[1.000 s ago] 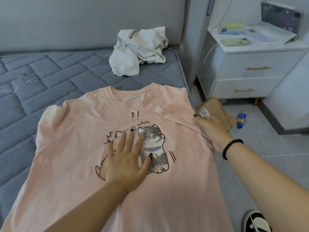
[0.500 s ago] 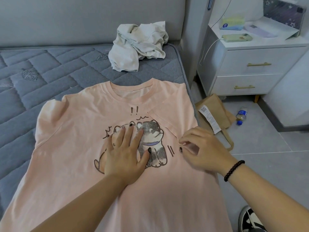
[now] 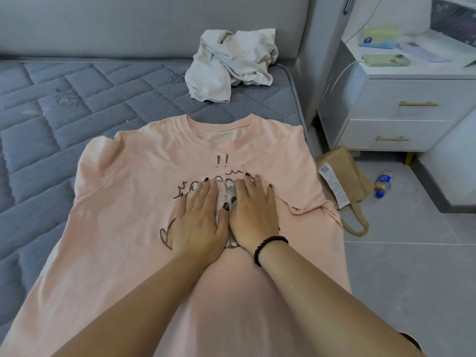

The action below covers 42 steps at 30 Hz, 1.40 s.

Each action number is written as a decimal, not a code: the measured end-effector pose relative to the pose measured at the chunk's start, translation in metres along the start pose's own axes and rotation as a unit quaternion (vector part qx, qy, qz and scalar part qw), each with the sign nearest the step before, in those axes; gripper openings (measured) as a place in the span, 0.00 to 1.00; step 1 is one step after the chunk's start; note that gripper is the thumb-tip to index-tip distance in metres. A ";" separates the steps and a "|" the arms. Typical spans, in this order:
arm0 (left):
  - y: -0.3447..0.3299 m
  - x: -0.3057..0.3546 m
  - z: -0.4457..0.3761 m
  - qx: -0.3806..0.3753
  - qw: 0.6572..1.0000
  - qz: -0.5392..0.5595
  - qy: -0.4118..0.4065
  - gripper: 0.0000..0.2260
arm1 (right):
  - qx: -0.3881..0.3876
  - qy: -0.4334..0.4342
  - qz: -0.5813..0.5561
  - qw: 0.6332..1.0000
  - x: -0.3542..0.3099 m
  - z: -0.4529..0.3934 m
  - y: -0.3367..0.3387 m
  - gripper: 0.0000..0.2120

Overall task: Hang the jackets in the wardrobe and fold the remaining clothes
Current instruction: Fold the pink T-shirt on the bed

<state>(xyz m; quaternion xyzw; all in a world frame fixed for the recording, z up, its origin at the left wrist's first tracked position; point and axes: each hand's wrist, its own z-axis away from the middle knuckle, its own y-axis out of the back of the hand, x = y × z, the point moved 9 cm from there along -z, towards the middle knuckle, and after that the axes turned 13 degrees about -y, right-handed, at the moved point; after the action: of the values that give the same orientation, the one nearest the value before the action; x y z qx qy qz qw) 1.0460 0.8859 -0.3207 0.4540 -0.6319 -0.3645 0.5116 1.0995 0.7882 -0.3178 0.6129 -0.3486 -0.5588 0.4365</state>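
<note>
A pink T-shirt (image 3: 123, 228) with a cartoon dog print lies front up on the grey quilted mattress (image 3: 64, 119). Its right sleeve is folded inward over the chest. My left hand (image 3: 198, 220) presses flat on the print with straight fingers. Beside it, thumbs touching, my right hand (image 3: 253, 212) lies flat on the shirt and the edge of the folded sleeve; a black bead bracelet is on that wrist. A crumpled off-white garment (image 3: 231, 65) sits near the headboard at the mattress's far right corner.
A white nightstand (image 3: 401, 112) with two drawers stands right of the bed, with a phone (image 3: 383, 60) on a cable and a tissue pack on top. A brown paper bag (image 3: 342, 173) and a small bottle (image 3: 382, 182) lie on the grey tile floor.
My right hand carried the right sleeve inward across the shirt, let it go and laid itself flat beside my left hand. My left hand stayed pressed on the print.
</note>
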 end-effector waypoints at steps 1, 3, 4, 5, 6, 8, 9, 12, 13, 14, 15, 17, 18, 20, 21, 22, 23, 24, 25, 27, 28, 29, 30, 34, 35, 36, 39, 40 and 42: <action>0.001 -0.003 0.000 0.008 1.000 0.013 0.015 0.29 | 0.017 -0.003 0.011 1.000 0.000 0.002 -0.002 0.24; 0.004 -0.018 -0.002 0.012 0.999 0.007 0.044 0.26 | 0.043 0.003 0.016 0.999 0.002 0.004 -0.004 0.22; 0.008 -0.032 -0.004 0.005 0.998 -0.011 0.061 0.26 | 0.049 0.008 0.021 0.999 0.004 0.003 -0.006 0.22; 0.013 -0.053 -0.005 -0.008 0.996 -0.033 0.084 0.26 | 0.052 0.010 0.028 0.998 0.005 0.002 -0.008 0.22; 0.022 -0.079 -0.005 -0.019 0.992 -0.054 0.112 0.26 | 0.055 0.009 0.034 0.998 0.005 0.000 -0.009 0.23; 0.047 -0.137 0.002 -0.022 0.982 -0.093 0.161 0.27 | 0.065 0.011 0.047 0.997 0.001 -0.001 -0.009 0.22; 0.062 -0.163 0.007 -0.010 0.979 -0.105 0.171 0.26 | 0.069 0.010 0.052 0.996 0.000 0.000 -0.009 0.22; 0.102 -0.223 0.026 0.104 0.969 -0.058 0.216 0.22 | 0.071 0.000 0.080 0.994 -0.001 0.001 -0.009 0.22; 0.111 -0.241 0.035 0.144 0.956 -0.023 0.253 0.21 | 0.070 -0.001 0.093 0.993 -0.004 -0.001 -0.010 0.22; 0.114 -0.250 0.041 0.175 0.943 0.006 0.284 0.21 | 0.067 -0.003 0.102 0.993 -0.002 0.001 -0.008 0.23; 0.116 -0.258 0.044 0.198 0.931 0.023 0.304 0.21 | 0.064 -0.004 0.111 0.992 -0.003 0.001 -0.008 0.23; 0.119 -0.265 0.045 0.219 0.924 0.031 0.311 0.19 | 0.060 -0.005 0.137 0.989 -0.007 0.002 -0.011 0.23; 0.119 -0.266 0.043 0.225 0.925 0.031 0.304 0.19 | 0.062 0.003 0.152 0.986 -0.010 0.002 -0.012 0.23; 0.117 -0.269 0.039 0.225 0.933 0.025 0.281 0.17 | 0.069 0.066 0.175 0.980 -0.028 0.000 -0.014 0.23; 0.116 -0.269 0.037 0.215 0.939 0.015 0.268 0.16 | 0.072 0.116 0.186 0.973 -0.042 0.000 -0.016 0.24; 0.114 -0.270 0.035 0.205 0.945 0.006 0.255 0.15 | 0.073 0.169 0.196 0.963 -0.057 0.000 -0.019 0.23; 0.113 -0.271 0.033 0.199 0.949 0.003 0.243 0.15 | 0.074 0.219 0.199 0.952 -0.074 -0.002 -0.021 0.23; 0.112 -0.272 0.030 0.199 0.952 0.006 0.233 0.14 | 0.069 0.259 0.190 0.944 -0.091 -0.007 -0.022 0.23; 0.112 -0.272 0.028 0.202 0.953 0.016 0.223 0.13 | 0.059 0.282 0.162 0.944 -0.106 -0.015 -0.023 0.21; 0.113 -0.265 0.025 0.217 0.955 0.057 0.196 0.11 | 0.013 0.259 0.080 0.962 -0.133 -0.045 -0.025 0.17; 0.114 -0.260 0.023 0.229 0.952 0.091 0.180 0.10 | -0.021 0.228 0.031 0.973 -0.149 -0.064 -0.027 0.15; 0.115 -0.255 0.022 0.237 0.946 0.139 0.169 0.10 | -0.049 0.194 -0.024 0.980 -0.167 -0.082 -0.029 0.14; 0.114 -0.253 0.021 0.240 0.935 0.201 0.169 0.10 | -0.075 0.163 -0.072 0.981 -0.188 -0.098 -0.033 0.12; 0.086 -0.260 0.021 0.190 0.776 0.541 0.262 0.07 | -0.266 0.093 -0.158 0.946 -0.275 -0.131 -0.068 0.16; 0.081 -0.261 0.021 0.194 0.712 0.609 0.292 0.05 | -0.297 0.109 -0.116 0.942 -0.290 -0.132 -0.075 0.17; 0.079 -0.263 0.022 0.207 0.667 0.641 0.318 0.04 | -0.313 0.137 -0.058 0.938 -0.300 -0.130 -0.080 0.17; 0.081 -0.270 0.030 0.207 0.704 0.574 0.363 0.03 | -0.328 0.183 0.035 0.926 -0.302 -0.128 -0.083 0.08; 0.083 -0.269 0.031 0.178 0.760 0.512 0.358 0.05 | -0.332 0.175 0.024 0.927 -0.296 -0.130 -0.082 0.08; 0.087 -0.259 0.028 0.115 0.857 0.391 0.316 0.12 | -0.333 0.150 0.002 0.931 -0.281 -0.132 -0.078 0.10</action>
<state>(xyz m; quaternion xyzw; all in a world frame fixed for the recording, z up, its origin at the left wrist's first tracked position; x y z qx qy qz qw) 1.0182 1.1593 -0.3281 0.3163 -0.5987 0.1039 0.7285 1.1878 1.0938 -0.2842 0.5085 -0.0738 -0.5433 0.6640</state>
